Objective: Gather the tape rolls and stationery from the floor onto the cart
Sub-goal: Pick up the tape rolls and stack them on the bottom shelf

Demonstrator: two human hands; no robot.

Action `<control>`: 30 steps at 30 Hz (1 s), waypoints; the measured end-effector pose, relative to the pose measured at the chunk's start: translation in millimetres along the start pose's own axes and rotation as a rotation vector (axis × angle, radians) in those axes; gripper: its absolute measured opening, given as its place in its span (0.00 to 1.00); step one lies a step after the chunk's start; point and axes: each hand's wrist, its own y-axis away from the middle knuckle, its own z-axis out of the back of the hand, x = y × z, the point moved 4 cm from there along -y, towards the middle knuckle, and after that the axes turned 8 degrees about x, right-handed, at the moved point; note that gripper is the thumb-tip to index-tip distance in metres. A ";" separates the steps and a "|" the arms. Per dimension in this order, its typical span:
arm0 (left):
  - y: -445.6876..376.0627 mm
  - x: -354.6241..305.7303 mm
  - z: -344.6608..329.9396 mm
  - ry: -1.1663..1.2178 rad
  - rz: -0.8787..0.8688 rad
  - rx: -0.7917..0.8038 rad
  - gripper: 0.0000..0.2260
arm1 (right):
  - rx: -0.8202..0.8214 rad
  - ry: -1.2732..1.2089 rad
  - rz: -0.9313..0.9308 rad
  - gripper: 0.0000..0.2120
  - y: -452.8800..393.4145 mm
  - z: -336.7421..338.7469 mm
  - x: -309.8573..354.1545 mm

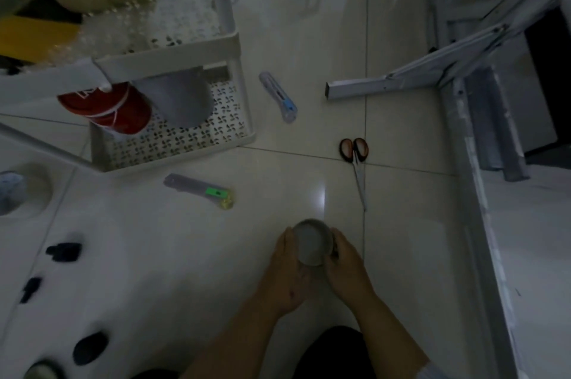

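Pale tiled floor. Both hands, left hand and right hand, wrapped round one grey tape roll. Beyond: two cutters, one scissors. Farther left: one cart.

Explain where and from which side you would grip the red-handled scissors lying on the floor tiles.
Probably grip the red-handled scissors at the looped handles, coming from above. They lie flat and closed, the blades pointing toward the person, so the thicker handle end offers a safer hold.
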 end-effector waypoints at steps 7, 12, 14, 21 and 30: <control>17.0 -28.2 62.7 0.297 0.115 -0.268 0.27 | -0.093 -0.193 0.159 0.19 15.1 6.0 56.1; 47.4 -43.6 120.3 0.335 0.009 -0.440 0.24 | -0.144 -0.202 0.417 0.23 37.9 0.7 135.8; 64.3 -55.4 144.9 0.268 -0.075 -0.509 0.25 | -0.169 -0.195 0.513 0.23 46.9 -1.1 170.5; 95.5 -110.4 241.2 0.104 -0.346 -0.598 0.32 | -0.291 -0.159 0.766 0.21 68.3 -8.9 281.7; 100.5 -157.7 346.0 -0.386 -0.201 -0.824 0.29 | -0.696 0.016 0.895 0.21 46.0 -14.1 382.3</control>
